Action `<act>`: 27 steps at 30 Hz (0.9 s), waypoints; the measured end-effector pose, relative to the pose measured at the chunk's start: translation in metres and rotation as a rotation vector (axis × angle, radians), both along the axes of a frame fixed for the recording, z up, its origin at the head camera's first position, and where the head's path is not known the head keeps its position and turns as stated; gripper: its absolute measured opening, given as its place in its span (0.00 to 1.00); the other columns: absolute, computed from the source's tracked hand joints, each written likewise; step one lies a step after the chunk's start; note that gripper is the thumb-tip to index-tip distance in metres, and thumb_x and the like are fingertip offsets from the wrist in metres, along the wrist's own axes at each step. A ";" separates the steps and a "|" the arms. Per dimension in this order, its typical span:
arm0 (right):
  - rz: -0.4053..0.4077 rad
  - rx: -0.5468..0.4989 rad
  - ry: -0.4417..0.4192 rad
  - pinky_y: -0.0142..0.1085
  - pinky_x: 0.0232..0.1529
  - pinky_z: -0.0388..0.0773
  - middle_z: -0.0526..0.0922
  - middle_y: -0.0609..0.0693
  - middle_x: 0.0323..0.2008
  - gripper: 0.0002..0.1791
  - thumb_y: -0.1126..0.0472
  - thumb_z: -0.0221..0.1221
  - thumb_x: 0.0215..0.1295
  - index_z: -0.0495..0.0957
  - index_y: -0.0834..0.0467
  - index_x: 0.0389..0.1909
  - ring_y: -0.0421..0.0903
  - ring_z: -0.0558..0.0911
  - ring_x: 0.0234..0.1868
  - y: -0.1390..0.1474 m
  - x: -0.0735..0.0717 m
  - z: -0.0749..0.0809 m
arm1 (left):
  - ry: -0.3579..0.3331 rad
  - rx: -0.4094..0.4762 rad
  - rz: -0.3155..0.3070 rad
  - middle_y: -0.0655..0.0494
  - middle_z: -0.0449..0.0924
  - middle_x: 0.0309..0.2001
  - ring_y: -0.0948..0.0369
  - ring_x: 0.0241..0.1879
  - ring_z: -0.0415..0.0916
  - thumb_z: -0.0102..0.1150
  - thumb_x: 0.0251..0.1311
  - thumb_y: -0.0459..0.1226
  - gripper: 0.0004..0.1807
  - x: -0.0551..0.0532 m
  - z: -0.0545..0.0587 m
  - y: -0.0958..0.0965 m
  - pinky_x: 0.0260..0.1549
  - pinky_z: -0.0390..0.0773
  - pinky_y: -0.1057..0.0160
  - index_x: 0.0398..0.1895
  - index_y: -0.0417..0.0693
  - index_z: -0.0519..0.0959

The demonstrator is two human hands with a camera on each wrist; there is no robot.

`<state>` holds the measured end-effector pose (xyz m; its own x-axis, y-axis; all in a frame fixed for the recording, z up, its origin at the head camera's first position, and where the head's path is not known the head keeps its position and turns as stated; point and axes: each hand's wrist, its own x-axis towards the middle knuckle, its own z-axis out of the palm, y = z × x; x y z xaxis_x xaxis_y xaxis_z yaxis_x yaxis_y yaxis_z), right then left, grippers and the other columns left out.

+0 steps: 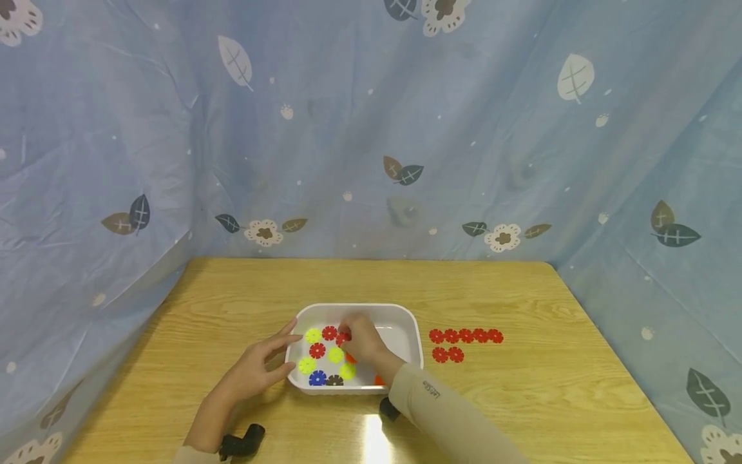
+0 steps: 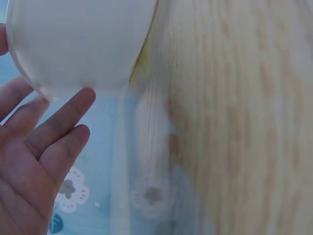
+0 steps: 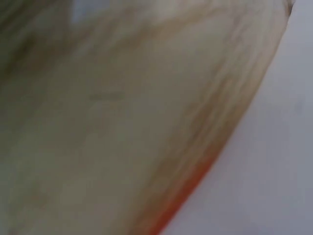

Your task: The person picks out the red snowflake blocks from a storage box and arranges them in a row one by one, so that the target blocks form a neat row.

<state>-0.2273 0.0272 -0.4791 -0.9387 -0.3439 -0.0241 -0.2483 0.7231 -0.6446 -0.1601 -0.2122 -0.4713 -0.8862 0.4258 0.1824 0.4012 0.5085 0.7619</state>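
A white tray (image 1: 413,348) on the table holds notched plastic snowflake discs. My left hand (image 1: 252,370) is at the tray's left rim, its fingers fairly straight and touching it; the left wrist view shows fingertips (image 2: 87,95) against the outer wall. Inside the tray, my right hand (image 1: 362,338) has its fingers curled down at a red snowflake disc (image 1: 342,339), which they seem to pinch and partly cover. Around it lie a yellow disc (image 1: 336,355), another red disc (image 1: 317,350), a blue disc (image 1: 317,378) and a brown disc (image 1: 335,380). The right wrist view is blurred.
Right of the tray, several red discs form a row (image 1: 466,336), with a pair of red discs (image 1: 448,355) below it. An orange-red disc (image 1: 379,380) lies near the tray's front wall. A patterned blue curtain (image 1: 371,129) surrounds the wooden table (image 1: 493,290).
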 end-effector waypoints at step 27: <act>-0.101 -0.299 -0.204 0.33 0.38 0.78 0.81 0.51 0.35 0.13 0.71 0.66 0.51 0.82 0.61 0.40 0.43 0.75 0.36 0.008 0.001 0.018 | -0.010 -0.010 0.010 0.50 0.52 0.74 0.49 0.65 0.65 0.60 0.61 0.39 0.26 0.001 0.001 0.001 0.61 0.70 0.53 0.63 0.46 0.71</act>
